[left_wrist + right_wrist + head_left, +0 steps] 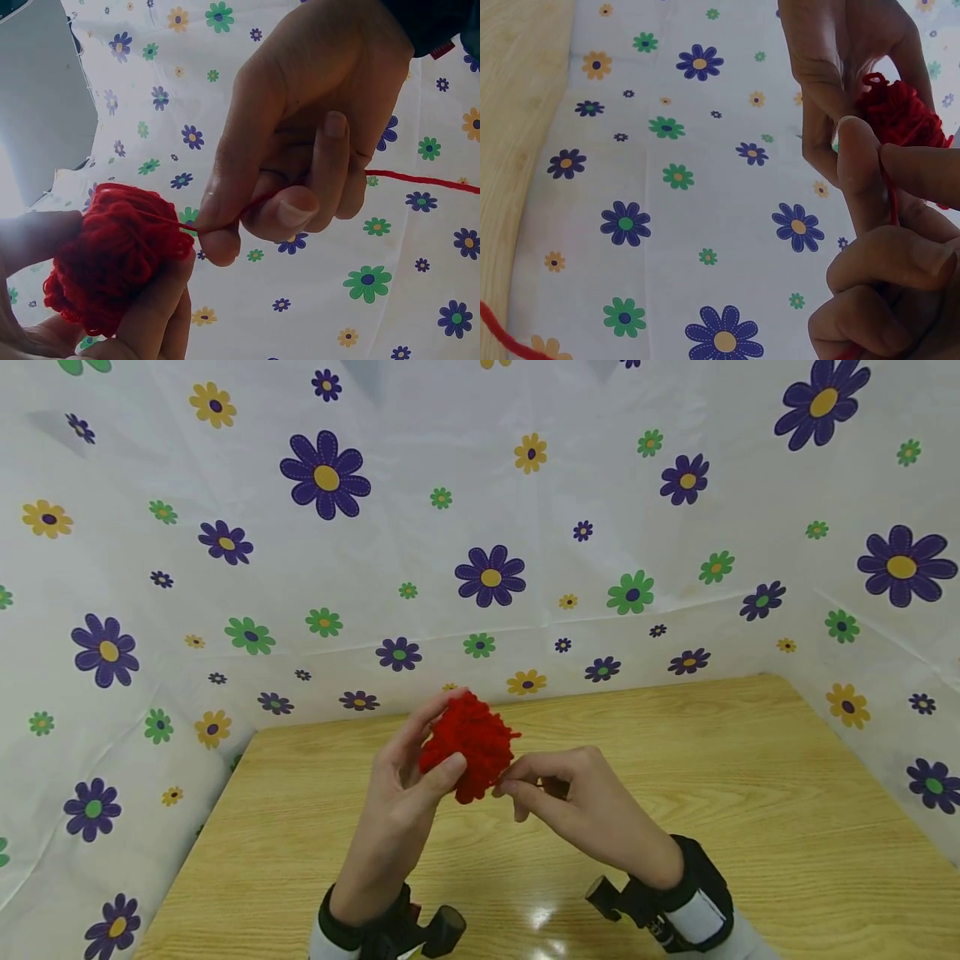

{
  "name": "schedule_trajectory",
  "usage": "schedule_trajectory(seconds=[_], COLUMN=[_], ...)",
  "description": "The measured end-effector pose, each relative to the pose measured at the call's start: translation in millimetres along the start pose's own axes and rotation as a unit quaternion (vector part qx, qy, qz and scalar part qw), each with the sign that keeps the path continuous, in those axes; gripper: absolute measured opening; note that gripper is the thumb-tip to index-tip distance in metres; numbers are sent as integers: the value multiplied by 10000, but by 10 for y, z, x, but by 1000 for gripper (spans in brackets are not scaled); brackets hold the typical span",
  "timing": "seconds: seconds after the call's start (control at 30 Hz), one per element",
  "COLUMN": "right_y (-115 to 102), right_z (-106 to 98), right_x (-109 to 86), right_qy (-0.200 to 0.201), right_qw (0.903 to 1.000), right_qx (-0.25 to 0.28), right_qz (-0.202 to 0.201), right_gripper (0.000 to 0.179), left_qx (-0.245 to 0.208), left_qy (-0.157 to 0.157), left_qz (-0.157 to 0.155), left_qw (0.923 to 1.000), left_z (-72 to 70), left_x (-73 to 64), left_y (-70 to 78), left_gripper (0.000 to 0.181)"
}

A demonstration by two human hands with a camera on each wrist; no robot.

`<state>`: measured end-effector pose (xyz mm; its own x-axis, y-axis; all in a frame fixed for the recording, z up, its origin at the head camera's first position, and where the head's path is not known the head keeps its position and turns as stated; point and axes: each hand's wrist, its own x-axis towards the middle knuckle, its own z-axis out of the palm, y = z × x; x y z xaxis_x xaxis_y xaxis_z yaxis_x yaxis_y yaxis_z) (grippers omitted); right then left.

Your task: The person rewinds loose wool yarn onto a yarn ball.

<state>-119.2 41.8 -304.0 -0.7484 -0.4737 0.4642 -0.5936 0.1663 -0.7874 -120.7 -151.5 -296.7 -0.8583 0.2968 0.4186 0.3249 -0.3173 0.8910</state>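
A ball of red yarn (476,743), with loose loops standing out on its surface, is held up above the table in my left hand (405,802). The left thumb lies across its near side and the fingers curve round behind it. Just right of the ball, my right hand (573,797) pinches a strand of the yarn (174,223) between thumb and index finger. From the ball the strand runs short to that pinch, then passes through the curled right fingers. Its tail (424,178) leaves the far side of the right hand in the left wrist view.
Below the hands spreads a light wood table (750,793). A white sheet (420,435) printed with purple, green and yellow flowers hangs behind it and at both sides. Each wrist wears a black strap (697,893) with a small camera mount.
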Motion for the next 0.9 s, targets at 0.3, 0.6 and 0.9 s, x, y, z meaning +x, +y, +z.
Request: schedule_trajectory(seconds=[0.3, 0.6, 0.9], right_y=[10, -29, 327], right_z=[-95, -192, -195], right_x=[8, 6, -31], right_qy=[139, 414, 437], right_qw=[9993, 9967, 9981], right_qx=[-336, -582, -294], right_qz=[124, 389, 327], right_gripper=[8, 8, 8], left_qx=[46, 294, 841], left_qy=[-206, -238, -808], left_qz=[-34, -49, -142], left_qw=[9998, 9993, 9931], left_z=[4, -8, 2], left_x=[-1, 5, -5], left_y=[20, -13, -36], left_gripper=[45, 43, 38])
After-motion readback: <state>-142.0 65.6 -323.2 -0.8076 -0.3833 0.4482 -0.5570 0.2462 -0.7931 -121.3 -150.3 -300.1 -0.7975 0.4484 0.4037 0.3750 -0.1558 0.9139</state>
